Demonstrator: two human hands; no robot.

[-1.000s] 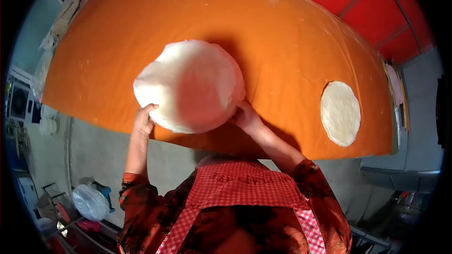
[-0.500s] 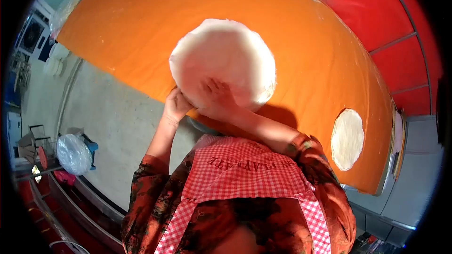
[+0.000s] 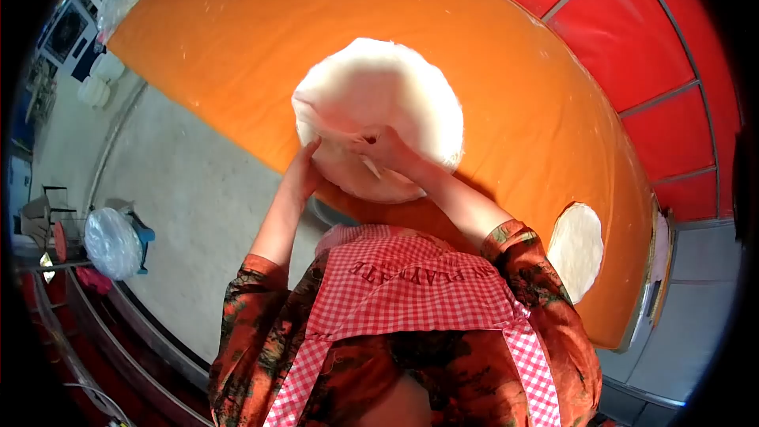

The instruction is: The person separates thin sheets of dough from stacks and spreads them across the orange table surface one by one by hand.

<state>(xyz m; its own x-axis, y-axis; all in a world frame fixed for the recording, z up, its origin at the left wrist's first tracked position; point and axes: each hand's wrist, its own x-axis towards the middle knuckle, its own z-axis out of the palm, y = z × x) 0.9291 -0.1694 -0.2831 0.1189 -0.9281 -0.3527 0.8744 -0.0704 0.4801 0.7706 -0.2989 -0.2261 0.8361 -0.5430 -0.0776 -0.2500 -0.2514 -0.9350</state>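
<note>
A thick round stack of thin white dough sheets (image 3: 395,95) lies near the front edge of the orange-covered table (image 3: 237,39). My right hand (image 3: 387,149) is closed in a pinch on the top sheet, toward the near side of the stack. A raised fold runs leftward across the sheet from those fingers. At the left rim, my left hand (image 3: 303,170) grips the sheet's edge with the thumb up; its other fingers are mostly hidden. Apart from the stack, another round dough sheet (image 3: 577,249) lies at the right end of the table.
Red panels (image 3: 632,39) border the table's far right side. On the grey floor (image 3: 190,190) at left stands a blue stool (image 3: 144,241) beside a round thing wrapped in clear plastic (image 3: 113,243). White containers (image 3: 95,91) stand farther back. A checked apron (image 3: 419,285) covers my front.
My right hand, earlier spread flat on the stack, has closed on the top sheet, and a fold has appeared there. My left hand stays at the left rim, its thumb now raised.
</note>
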